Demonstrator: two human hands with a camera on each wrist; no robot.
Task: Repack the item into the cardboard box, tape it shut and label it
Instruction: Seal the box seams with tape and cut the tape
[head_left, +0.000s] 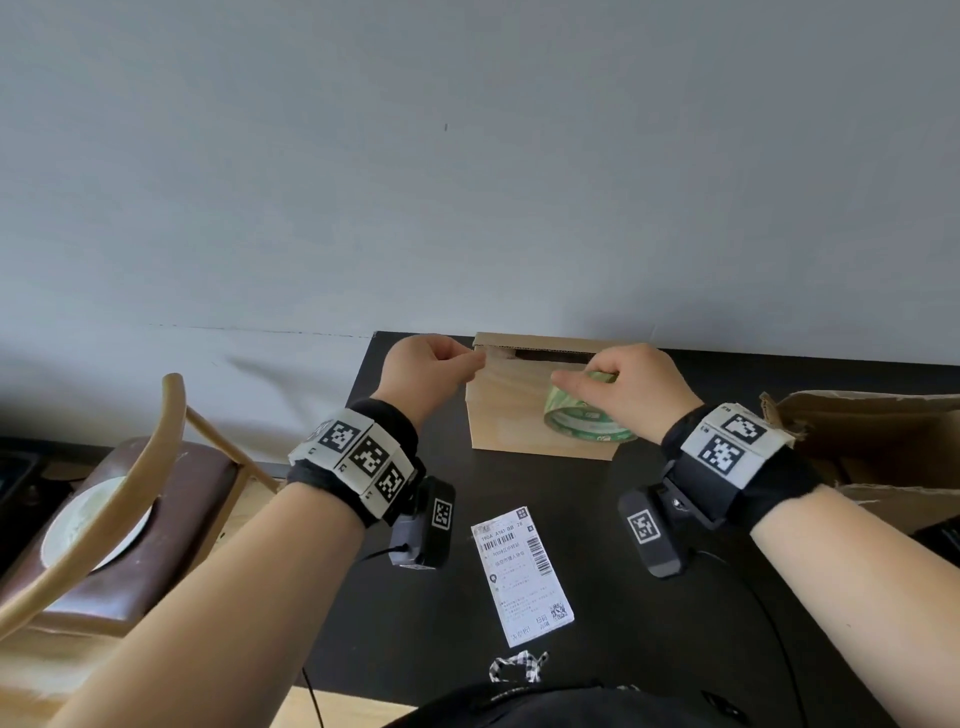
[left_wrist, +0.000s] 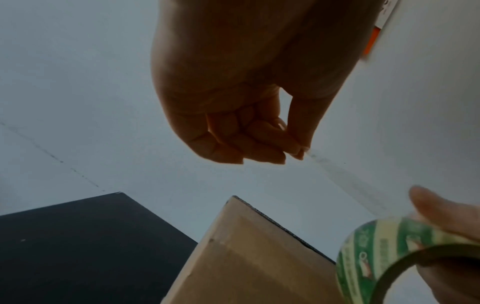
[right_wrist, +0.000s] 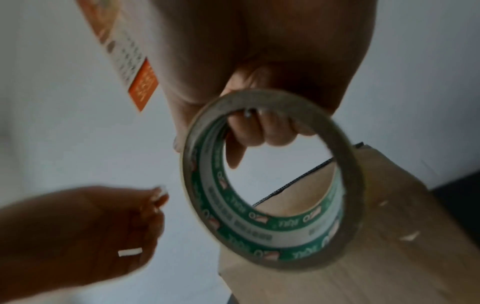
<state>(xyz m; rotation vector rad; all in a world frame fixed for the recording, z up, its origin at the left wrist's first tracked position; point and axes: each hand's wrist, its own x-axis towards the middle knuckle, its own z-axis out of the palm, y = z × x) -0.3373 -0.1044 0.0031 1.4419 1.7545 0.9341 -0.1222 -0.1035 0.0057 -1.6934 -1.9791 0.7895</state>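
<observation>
A small cardboard box (head_left: 511, 415) stands on the black table (head_left: 597, 545) near the wall, with a dark gap along its top. My right hand (head_left: 613, 387) grips a green-printed roll of clear tape (head_left: 582, 415) in front of the box, fingers hooked through the core (right_wrist: 262, 131). My left hand (head_left: 441, 364) pinches the free end of the tape at the box's upper left corner. A clear strip (left_wrist: 345, 181) runs from that pinch (left_wrist: 298, 152) to the roll (left_wrist: 384, 242). A white shipping label (head_left: 522, 574) lies flat on the table nearer me.
A large open cardboard carton (head_left: 878, 441) sits at the table's right edge. A wooden chair (head_left: 104, 519) with a brown seat and a white plate stands left of the table. A checked cloth scrap (head_left: 517, 666) lies near the front edge. The wall is right behind the box.
</observation>
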